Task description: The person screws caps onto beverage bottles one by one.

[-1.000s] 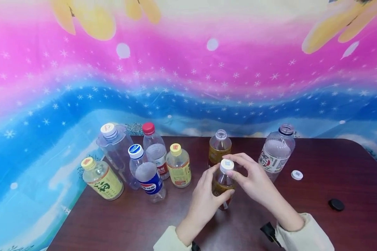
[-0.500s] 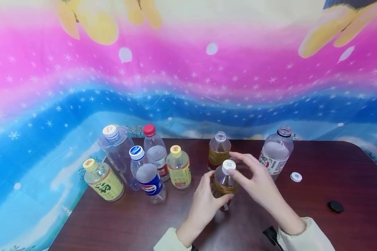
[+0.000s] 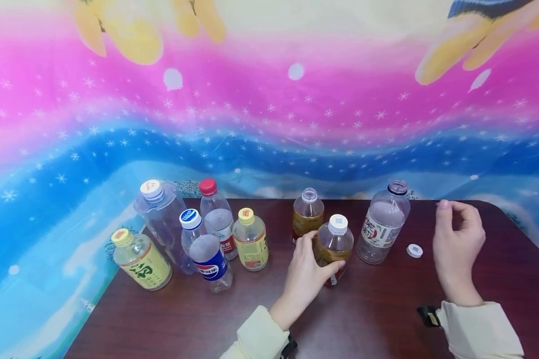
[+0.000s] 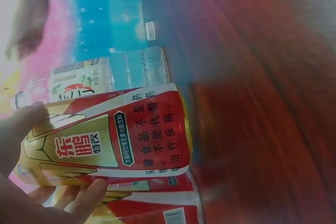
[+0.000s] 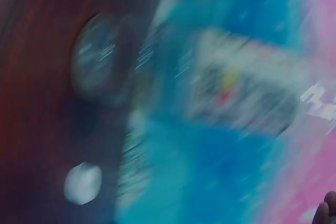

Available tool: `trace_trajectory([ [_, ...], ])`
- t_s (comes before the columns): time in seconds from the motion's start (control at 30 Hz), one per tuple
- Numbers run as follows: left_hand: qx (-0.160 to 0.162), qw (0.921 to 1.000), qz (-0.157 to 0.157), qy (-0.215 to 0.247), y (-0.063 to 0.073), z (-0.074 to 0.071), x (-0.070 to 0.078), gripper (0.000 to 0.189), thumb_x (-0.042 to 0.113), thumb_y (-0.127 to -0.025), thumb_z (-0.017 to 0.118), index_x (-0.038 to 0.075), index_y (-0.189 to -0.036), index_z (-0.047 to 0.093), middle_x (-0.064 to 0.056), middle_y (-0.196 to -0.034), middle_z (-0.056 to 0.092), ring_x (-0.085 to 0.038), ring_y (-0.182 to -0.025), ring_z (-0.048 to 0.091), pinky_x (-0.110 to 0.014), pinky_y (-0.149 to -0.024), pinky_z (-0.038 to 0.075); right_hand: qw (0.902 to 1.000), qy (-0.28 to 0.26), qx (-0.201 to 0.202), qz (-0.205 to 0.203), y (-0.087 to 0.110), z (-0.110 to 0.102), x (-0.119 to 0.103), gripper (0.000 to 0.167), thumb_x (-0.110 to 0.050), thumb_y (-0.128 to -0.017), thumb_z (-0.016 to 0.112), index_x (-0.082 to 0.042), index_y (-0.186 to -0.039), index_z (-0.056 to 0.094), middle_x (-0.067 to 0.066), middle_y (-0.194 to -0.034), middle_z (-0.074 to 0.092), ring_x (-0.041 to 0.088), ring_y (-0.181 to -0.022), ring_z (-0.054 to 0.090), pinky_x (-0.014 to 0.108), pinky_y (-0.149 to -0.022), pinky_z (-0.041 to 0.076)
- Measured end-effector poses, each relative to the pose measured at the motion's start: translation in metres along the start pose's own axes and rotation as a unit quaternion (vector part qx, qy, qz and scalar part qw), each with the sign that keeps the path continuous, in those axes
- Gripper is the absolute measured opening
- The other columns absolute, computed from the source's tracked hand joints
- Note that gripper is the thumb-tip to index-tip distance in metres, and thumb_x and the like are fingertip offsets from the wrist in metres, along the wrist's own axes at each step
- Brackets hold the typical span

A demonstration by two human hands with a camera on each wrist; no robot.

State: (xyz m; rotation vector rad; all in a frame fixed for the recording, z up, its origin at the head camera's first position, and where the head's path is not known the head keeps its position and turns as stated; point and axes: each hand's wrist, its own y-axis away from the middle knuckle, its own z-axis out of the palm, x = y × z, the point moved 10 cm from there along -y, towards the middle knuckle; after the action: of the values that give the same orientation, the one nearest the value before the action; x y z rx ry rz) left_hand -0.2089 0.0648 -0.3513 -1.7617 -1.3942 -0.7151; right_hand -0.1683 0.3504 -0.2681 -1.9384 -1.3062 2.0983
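My left hand [image 3: 302, 276] grips a drink bottle [image 3: 335, 244] round its upper body. The bottle has a white cap [image 3: 338, 224] on it. In the left wrist view the same bottle's label [image 4: 105, 137] is red and gold. Close behind it stands a like bottle [image 3: 309, 214] with an uncapped neck. My right hand [image 3: 459, 244] is away to the right, over the table, with its fingers loosely curled and nothing seen in them. Left of that hand stands a large clear bottle [image 3: 382, 224] without a cap; a loose white cap [image 3: 414, 250] lies nearby.
At the left stand several capped bottles: two with yellow caps [image 3: 246, 216], a blue-labelled one [image 3: 208, 264], a red-capped one [image 3: 218, 219] and a wide clear one [image 3: 161, 219]. A patterned cloth [image 3: 269, 119] hangs behind the dark table [image 3: 350, 319].
My right hand has left the white cap and swung off to the right. My left hand has shifted the bottle slightly right, nearer the large clear bottle.
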Motion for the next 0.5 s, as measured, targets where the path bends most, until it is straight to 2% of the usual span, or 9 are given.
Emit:
trace_trajectory([
  [0.07, 0.006, 1.0, 0.002, 0.002, -0.004, 0.003, 0.002, 0.072, 0.035, -0.072, 0.082, 0.012, -0.129, 0.045, -0.007, -0.118, 0.055, -0.024, -0.108, 0.059, -0.04, -0.088, 0.051, 0.9969, 0.061, -0.024, 0.042, -0.007, -0.001, 0.027, 0.02, -0.024, -0.094, 0.055, -0.008, -0.096, 0.067, -0.029, -0.08, 0.046, -0.011, -0.071, 0.041, 0.014, -0.068, 0.03],
  [0.13, 0.01, 0.9999, 0.002, 0.002, -0.007, 0.006, 0.003, 0.072, 0.036, -0.073, 0.082, 0.011, -0.129, 0.045, -0.007, -0.117, 0.055, -0.024, -0.107, 0.059, -0.04, -0.087, 0.052, 0.9842, 0.141, -0.081, 0.07, -0.01, 0.004, 0.053, 0.025, -0.025, -0.094, 0.054, -0.007, -0.103, 0.068, -0.017, -0.084, 0.055, -0.008, -0.071, 0.041, 0.017, -0.068, 0.032],
  [0.17, 0.011, 0.9999, 0.001, 0.003, -0.009, 0.008, 0.003, 0.072, 0.036, -0.073, 0.082, 0.011, -0.129, 0.044, -0.008, -0.117, 0.055, -0.024, -0.107, 0.059, -0.04, -0.087, 0.052, 0.9728, 0.18, -0.123, 0.078, -0.01, 0.008, 0.065, 0.03, -0.025, -0.095, 0.052, -0.002, -0.108, 0.066, -0.008, -0.087, 0.06, -0.003, -0.074, 0.046, 0.021, -0.07, 0.036],
  [0.23, 0.01, 0.9999, -0.002, 0.005, -0.011, 0.011, 0.005, 0.072, 0.036, -0.073, 0.081, 0.011, -0.129, 0.044, -0.008, -0.118, 0.055, -0.024, -0.108, 0.058, -0.04, -0.087, 0.052, 0.9428, 0.243, -0.213, 0.082, -0.005, 0.019, 0.088, 0.04, -0.024, -0.096, 0.05, 0.007, -0.12, 0.059, 0.015, -0.099, 0.064, 0.013, -0.081, 0.056, 0.031, -0.074, 0.043],
  [0.3, 0.012, 0.9999, -0.004, 0.004, -0.012, 0.015, 0.006, 0.072, 0.037, -0.073, 0.081, 0.01, -0.129, 0.045, -0.008, -0.119, 0.055, -0.024, -0.109, 0.059, -0.041, -0.088, 0.052, 0.914, 0.276, -0.287, 0.078, 0.002, 0.028, 0.106, 0.046, -0.023, -0.095, 0.052, 0.013, -0.123, 0.052, 0.034, -0.112, 0.058, 0.035, -0.092, 0.058, 0.045, -0.078, 0.045],
  [0.33, 0.013, 0.9999, -0.004, 0.004, -0.013, 0.016, 0.007, 0.072, 0.037, -0.073, 0.081, 0.01, -0.129, 0.045, -0.008, -0.12, 0.055, -0.024, -0.109, 0.059, -0.041, -0.088, 0.052, 0.9001, 0.285, -0.319, 0.08, 0.006, 0.032, 0.114, 0.05, -0.024, -0.095, 0.054, 0.016, -0.125, 0.048, 0.038, -0.114, 0.055, 0.045, -0.098, 0.056, 0.052, -0.08, 0.045],
  [0.4, 0.013, 0.9999, -0.005, 0.007, -0.014, 0.019, 0.008, 0.072, 0.036, -0.073, 0.081, 0.01, -0.129, 0.045, -0.007, -0.12, 0.055, -0.023, -0.11, 0.058, -0.04, -0.09, 0.051, 0.8761, 0.298, -0.367, 0.093, 0.013, 0.036, 0.128, 0.059, -0.027, -0.093, 0.057, 0.019, -0.127, 0.043, 0.041, -0.12, 0.05, 0.052, -0.106, 0.051, 0.058, -0.085, 0.044],
  [0.5, 0.012, 0.9999, -0.002, 0.006, -0.015, 0.023, 0.009, 0.072, 0.037, -0.073, 0.081, 0.011, -0.13, 0.045, -0.006, -0.119, 0.055, -0.022, -0.109, 0.058, -0.039, -0.09, 0.051, 0.8523, 0.311, -0.407, 0.104, 0.019, 0.04, 0.14, 0.066, -0.028, -0.091, 0.06, 0.022, -0.129, 0.038, 0.043, -0.125, 0.045, 0.055, -0.111, 0.046, 0.061, -0.091, 0.041],
])
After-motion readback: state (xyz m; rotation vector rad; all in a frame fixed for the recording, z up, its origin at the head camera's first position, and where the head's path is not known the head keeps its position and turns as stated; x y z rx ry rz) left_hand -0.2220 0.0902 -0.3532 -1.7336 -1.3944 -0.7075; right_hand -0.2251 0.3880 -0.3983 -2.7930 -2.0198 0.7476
